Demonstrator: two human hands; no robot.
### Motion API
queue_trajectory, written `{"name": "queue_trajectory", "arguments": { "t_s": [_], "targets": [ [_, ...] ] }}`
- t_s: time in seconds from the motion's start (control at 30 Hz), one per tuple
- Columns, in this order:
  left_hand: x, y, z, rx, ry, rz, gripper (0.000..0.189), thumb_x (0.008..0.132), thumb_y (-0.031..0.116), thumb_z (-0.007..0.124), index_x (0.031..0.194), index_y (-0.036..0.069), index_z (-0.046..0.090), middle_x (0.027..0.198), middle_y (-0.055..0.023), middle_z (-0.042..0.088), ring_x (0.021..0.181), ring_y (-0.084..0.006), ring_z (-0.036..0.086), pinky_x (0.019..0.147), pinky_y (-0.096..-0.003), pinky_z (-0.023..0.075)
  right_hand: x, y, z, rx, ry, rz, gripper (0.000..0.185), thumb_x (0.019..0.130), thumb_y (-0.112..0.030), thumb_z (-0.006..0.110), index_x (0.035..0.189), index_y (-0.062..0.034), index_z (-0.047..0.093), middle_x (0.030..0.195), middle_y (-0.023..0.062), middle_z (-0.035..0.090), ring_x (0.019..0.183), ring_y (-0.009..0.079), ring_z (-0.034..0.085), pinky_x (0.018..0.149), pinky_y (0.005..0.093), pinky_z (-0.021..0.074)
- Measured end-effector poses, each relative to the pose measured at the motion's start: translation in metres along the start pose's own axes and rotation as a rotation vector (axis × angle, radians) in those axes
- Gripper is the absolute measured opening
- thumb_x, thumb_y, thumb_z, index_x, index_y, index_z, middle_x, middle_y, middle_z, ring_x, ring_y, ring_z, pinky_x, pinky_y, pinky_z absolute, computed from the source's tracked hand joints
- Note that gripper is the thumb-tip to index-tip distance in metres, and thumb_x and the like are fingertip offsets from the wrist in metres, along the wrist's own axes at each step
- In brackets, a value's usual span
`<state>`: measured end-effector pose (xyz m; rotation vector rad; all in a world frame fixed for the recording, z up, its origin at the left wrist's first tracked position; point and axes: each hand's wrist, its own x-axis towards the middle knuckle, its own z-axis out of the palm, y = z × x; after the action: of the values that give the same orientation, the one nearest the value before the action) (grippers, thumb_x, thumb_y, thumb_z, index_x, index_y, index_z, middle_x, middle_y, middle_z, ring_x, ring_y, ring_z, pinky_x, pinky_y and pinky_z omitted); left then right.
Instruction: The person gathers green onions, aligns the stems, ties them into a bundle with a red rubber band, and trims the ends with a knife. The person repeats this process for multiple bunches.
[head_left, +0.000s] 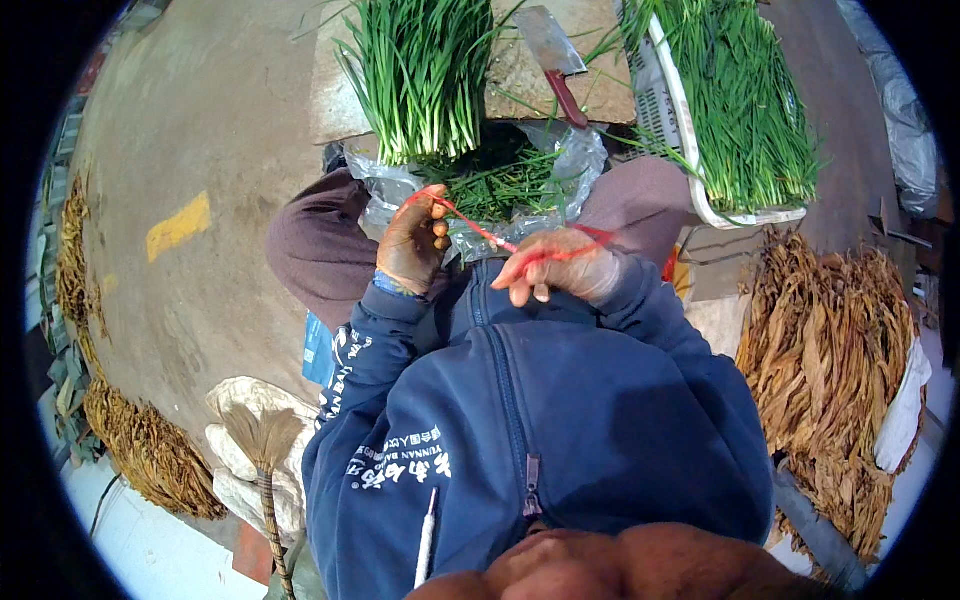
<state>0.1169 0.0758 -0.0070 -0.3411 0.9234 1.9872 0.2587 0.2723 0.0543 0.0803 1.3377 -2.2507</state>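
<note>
Between my two hands a thin red string (474, 225) is stretched above my lap. My left hand (414, 244) pinches one end between thumb and forefinger, its other fingers curled. The string runs on to my right hand (559, 264), which grips it and has red strands lying across its back. Just beyond, a clear plastic bag (581, 161) holds loose green trimmings (517, 187) between my knees. A thick bundle of green chives or similar leaves (424, 82) rests on a board, pale cut ends towards me. A cleaver with a red handle (566, 97) lies to its right.
At the front right, a white plastic crate (682, 112) holds more long green leaves (750, 112). Dried brown leaves (825, 337) are heaped at my right, with another heap (150, 450) at the left. A straw broom (266, 465) is near white sacks (259, 394) at the lower left.
</note>
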Motion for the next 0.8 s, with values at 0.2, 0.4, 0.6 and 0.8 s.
{"name": "queue_trajectory", "arguments": {
  "t_s": [0.2,0.4,0.6,0.8],
  "targets": [
    [0.025,-0.005,-0.037,-0.037,0.138,-0.084,0.022,0.09,0.021,0.056,0.108,0.009,0.061,0.079,0.0024,0.06,0.063,-0.0113,0.05,0.054,-0.0236,0.0372,0.011,0.011,-0.051,0.028,0.657,-0.258,0.036,0.097,-0.03,0.049,0.119,-0.0036,0.059,0.086,0.0029,0.067,0.062,0.0055,0.052,0.058,0.0191,0.0415],
    [0.093,-0.021,-0.103,-0.103,0.414,-0.155,0.019,0.092,0.023,0.051,0.105,0.013,0.061,0.079,0.0018,0.063,0.06,-0.0129,0.052,0.052,-0.0254,0.0372,0.047,0.053,-0.119,-0.023,0.936,-0.069,0.027,0.097,-0.026,0.049,0.111,-0.0068,0.063,0.08,0.0028,0.068,0.051,0.0057,0.051,0.045,0.0197,0.0365],
    [0.149,-0.007,-0.149,-0.066,0.435,-0.149,0.015,0.094,0.026,0.048,0.098,0.016,0.058,0.075,0.0029,0.06,0.056,-0.0133,0.049,0.051,-0.0261,0.0364,0.099,0.075,-0.164,0.061,1.038,0.104,0.025,0.087,-0.026,0.066,0.097,-0.0038,0.066,0.076,0.008,0.069,0.043,0.0123,0.055,0.036,0.0227,0.0371],
    [0.168,0.035,-0.161,0.013,0.422,0.104,0.013,0.087,0.028,0.06,0.091,0.016,0.062,0.074,0.0057,0.06,0.059,-0.0107,0.052,0.05,-0.025,0.0364,0.152,0.043,-0.156,0.133,1.061,0.01,0.021,0.088,-0.02,0.063,0.1,-0.0019,0.064,0.079,0.0074,0.068,0.05,0.0115,0.059,0.038,0.022,0.0396]
  ]
}}
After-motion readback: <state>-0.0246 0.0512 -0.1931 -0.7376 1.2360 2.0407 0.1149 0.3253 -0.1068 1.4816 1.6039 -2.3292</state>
